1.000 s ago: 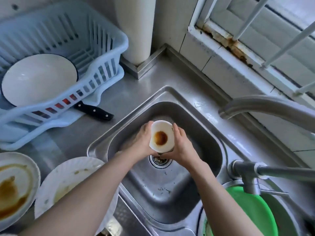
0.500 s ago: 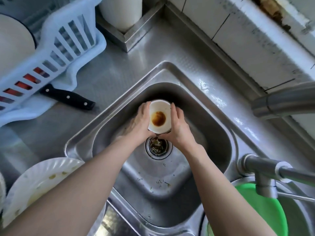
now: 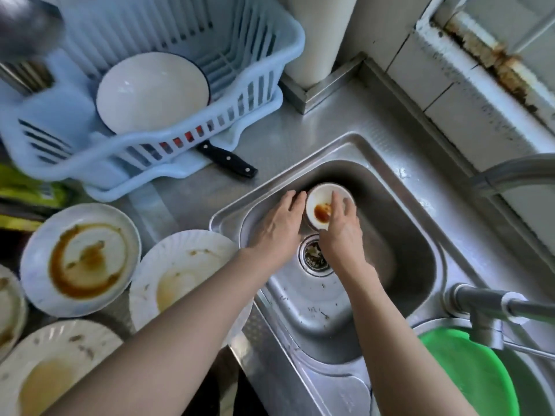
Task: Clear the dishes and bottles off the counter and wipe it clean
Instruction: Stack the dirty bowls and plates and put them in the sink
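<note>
Two hands reach into the steel sink (image 3: 399, 250), one on each side of a small white bowl (image 3: 326, 202) with a brown sauce stain in its bottom. The left hand (image 3: 277, 226) lies against the bowl's left side, fingers stretched forward and close together, their tips touching the rim; it is flat and loose, not closed around anything. The right hand (image 3: 341, 232) lies over the bowl's near right edge, fingers spread narrowly, with one fingertip over the rim and the others along the outside wall. Whether the bowl rests on the sink wall or is lifted by the hands cannot be told. Just below the two wrists is the drain (image 3: 313, 256), with scraps caught in its strainer.

Left of the left forearm, on the worktop (image 3: 300, 136), stand four dirty plates: one with a brown ring of sauce (image 3: 81, 259), one paler plate (image 3: 177, 274) partly under the arm, another (image 3: 51, 370) nearer the person, and a fourth cut off at the left edge. Beyond the left hand lies a black-handled knife (image 3: 228, 160), its blade under a light blue dish rack (image 3: 156, 94) that holds a clean white bowl (image 3: 151, 93). Right of the right forearm sits a green basin (image 3: 468, 376) beneath a tap (image 3: 492, 313).
</note>
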